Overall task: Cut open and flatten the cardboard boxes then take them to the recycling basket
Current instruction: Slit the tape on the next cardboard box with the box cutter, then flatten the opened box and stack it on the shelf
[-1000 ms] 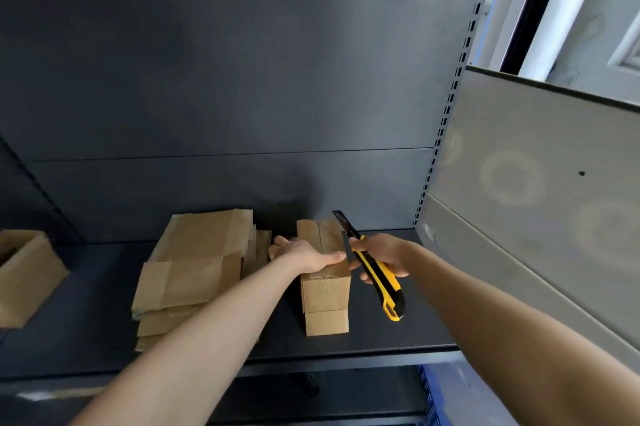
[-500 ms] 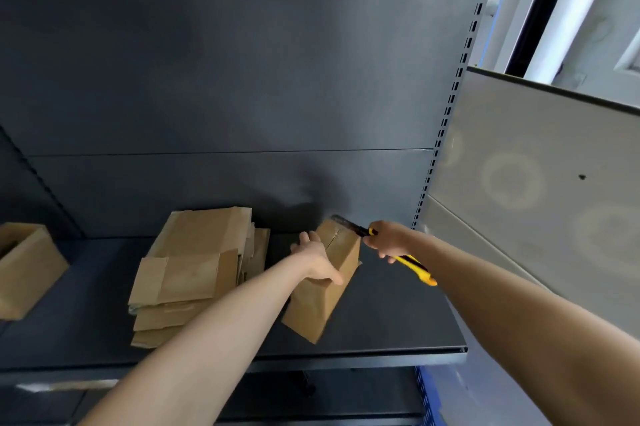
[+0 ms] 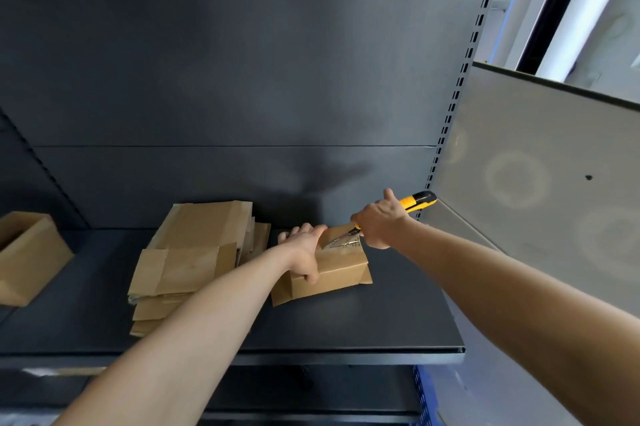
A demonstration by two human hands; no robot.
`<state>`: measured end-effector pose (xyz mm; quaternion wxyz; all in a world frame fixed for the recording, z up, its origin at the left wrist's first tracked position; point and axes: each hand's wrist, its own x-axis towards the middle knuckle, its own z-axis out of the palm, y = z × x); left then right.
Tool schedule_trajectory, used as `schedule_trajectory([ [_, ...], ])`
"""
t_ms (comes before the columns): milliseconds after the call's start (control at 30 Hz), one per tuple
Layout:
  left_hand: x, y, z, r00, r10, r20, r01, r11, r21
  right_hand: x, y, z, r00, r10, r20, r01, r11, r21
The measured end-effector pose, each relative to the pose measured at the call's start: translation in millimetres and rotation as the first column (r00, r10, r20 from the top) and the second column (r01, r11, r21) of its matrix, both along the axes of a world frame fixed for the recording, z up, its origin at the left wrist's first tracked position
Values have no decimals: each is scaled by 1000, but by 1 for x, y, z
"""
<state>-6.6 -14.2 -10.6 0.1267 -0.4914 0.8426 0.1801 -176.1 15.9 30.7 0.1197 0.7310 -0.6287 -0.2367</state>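
A small brown cardboard box lies on its side on the dark shelf. My left hand grips the box from above, thumb on its front face. My right hand holds a yellow and black utility knife. Its blade points left and down onto the box's taped top. A stack of flattened cardboard lies to the left of the box.
An open cardboard box sits at the shelf's far left. A grey side panel rises close on the right. Something blue, partly hidden, shows below the shelf edge.
My left hand has tipped the upright box over onto its side. My right hand turned the knife so the blade meets the top of the box.
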Motion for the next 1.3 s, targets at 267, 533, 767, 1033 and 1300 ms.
schedule_trajectory([
  [267, 1, -2, 1, 1000, -19, 15, 19, 1000, -15, -6, -2, -3, 997, -46, -62, 49, 997, 52],
  [533, 20, -9, -3, 997, 65, 39, -65, 998, 15, -78, 6, 3, 956, -279, -94, 285, 957, 60],
  [767, 7, -8, -2, 994, 94, -53, -91, 994, 53, -73, 12, -50, 803, -500, 324, 385, 851, 358],
  [1033, 19, -3, -11, 983, 82, -163, -72, 995, 70, -63, 21, -144, 561, -685, 465, 560, 728, 396],
  [1300, 30, -10, -8, 969, 131, -208, -103, 985, 139, -36, -12, -69, 308, -438, 844, 461, 845, 271],
])
